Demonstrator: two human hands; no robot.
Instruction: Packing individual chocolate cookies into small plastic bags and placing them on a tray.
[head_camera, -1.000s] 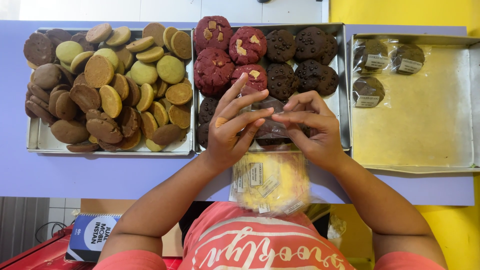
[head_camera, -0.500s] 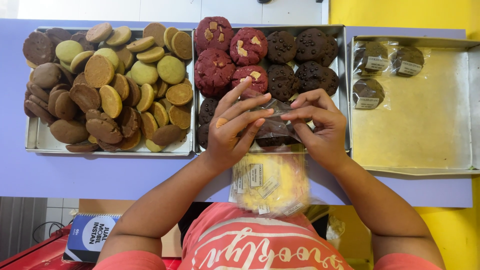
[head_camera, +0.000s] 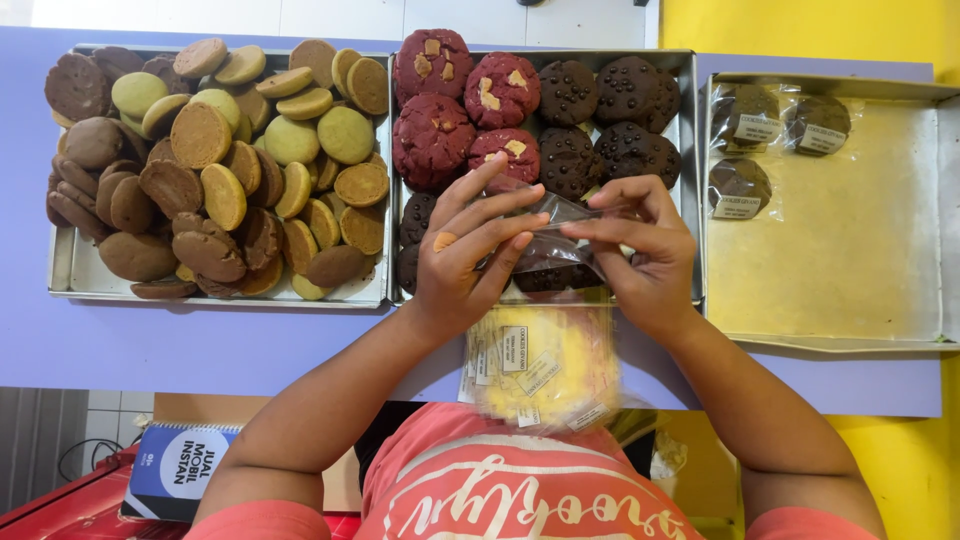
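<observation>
At the far left of the lilac tabletop (head_camera: 200, 345) sits a metal tray (head_camera: 62, 275) heaped with flat round biscuits (head_camera: 215, 170) in brown, tan and pale green. Next to it, the middle tray (head_camera: 688, 120) carries thick red cookies (head_camera: 432, 140) on its left and dark chocolate cookies (head_camera: 600, 110) on its right.

Over the near edge of that middle tray, your left hand (head_camera: 465, 250) pinches the left end of a clear plastic bag (head_camera: 555, 245), fingers stretched out toward the right. The bag lies across the gap between both hands, its long axis running roughly left to right, with a dark cookie (head_camera: 545, 278) showing through the film. Which end is the bag's mouth, you cannot tell. Your right hand (head_camera: 640, 245) grips the right end, fingertips curled in toward the left, so both hands are closed on the bag.

Just below the hands, at the tabletop's near edge, lies a bundle of yellow label sheets (head_camera: 545, 365).

At the right, a paper-lined tray (head_camera: 850, 250) holds three wrapped dark cookies (head_camera: 740, 185) in its far left corner.
</observation>
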